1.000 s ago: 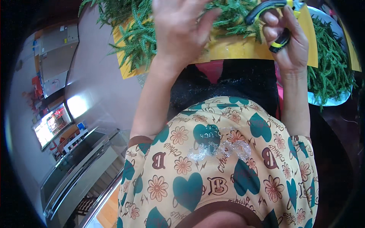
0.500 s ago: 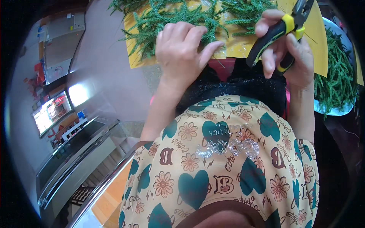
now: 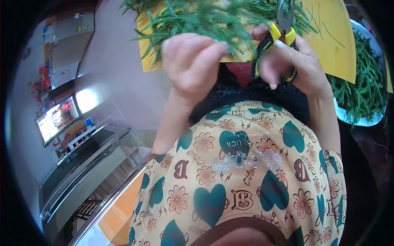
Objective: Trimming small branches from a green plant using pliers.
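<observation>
My left hand [image 3: 191,67], smeared by motion, is closed with a green artificial pine sprig [image 3: 219,18] at its fingers, and the sprig is blurred too. To its right, my right hand [image 3: 308,65] grips pliers [image 3: 285,18] with black-and-yellow handles, their jaws pointing to the far side. The jaws' tips are cut off by the upper edge. Beneath both hands, more pine sprigs [image 3: 166,24] lie on a yellow board [image 3: 334,53].
Thin dark wire pieces [image 3: 333,35] lie on the board's right part. A white basin [image 3: 361,119] heaped with green sprigs [image 3: 361,82] stands to the right. Far off at the left are a glass-topped counter [image 3: 82,168] and a bright window [image 3: 55,121].
My left hand, earlier spread over the sprigs, has closed and a sprig moves with it. My right hand has shifted left, turning the pliers from slanting right to nearly straight ahead.
</observation>
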Demonstrator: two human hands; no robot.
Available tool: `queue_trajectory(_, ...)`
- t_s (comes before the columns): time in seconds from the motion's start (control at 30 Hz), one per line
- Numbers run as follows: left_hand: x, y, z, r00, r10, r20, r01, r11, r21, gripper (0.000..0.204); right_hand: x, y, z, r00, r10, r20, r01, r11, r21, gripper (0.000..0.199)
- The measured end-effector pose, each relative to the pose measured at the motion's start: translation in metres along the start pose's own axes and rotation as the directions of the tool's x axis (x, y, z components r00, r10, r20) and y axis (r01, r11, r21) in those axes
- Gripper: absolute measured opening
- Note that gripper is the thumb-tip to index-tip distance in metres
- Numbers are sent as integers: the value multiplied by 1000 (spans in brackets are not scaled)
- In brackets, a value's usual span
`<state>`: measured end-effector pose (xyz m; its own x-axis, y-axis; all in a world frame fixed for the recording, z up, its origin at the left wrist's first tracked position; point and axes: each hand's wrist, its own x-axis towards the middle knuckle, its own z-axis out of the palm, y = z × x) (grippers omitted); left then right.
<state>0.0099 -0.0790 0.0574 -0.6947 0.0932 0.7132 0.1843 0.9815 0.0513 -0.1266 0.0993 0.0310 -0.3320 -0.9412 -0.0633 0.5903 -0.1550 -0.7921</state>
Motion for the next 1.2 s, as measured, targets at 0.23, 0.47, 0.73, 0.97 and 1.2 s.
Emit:
queue_trajectory(0.23,-7,9,3,975,-37,219,64,991,-115,16,-2,1,6,998,43,56,-44,999,17,36)
queue_trajectory(0.47,-3,21,-10,577,-651,492,810,382,-444,12,-2,1,5,995,28,91,-2,961,-276,30)
queue_trajectory(0.73,-1,29,-13,375,-666,645,790,-135,-598,18,0,22,18,946,-120,302,273,799,-536,33)
queue_trajectory(0.97,-2,34,-26,483,-769,420,625,-34,-780,20,-6,3,15,991,97,91,-68,959,-276,30)
queue_trajectory(1.2,-13,36,-24,551,-780,298,764,328,-556,15,-6,14,23,985,-162,63,169,801,-575,38)
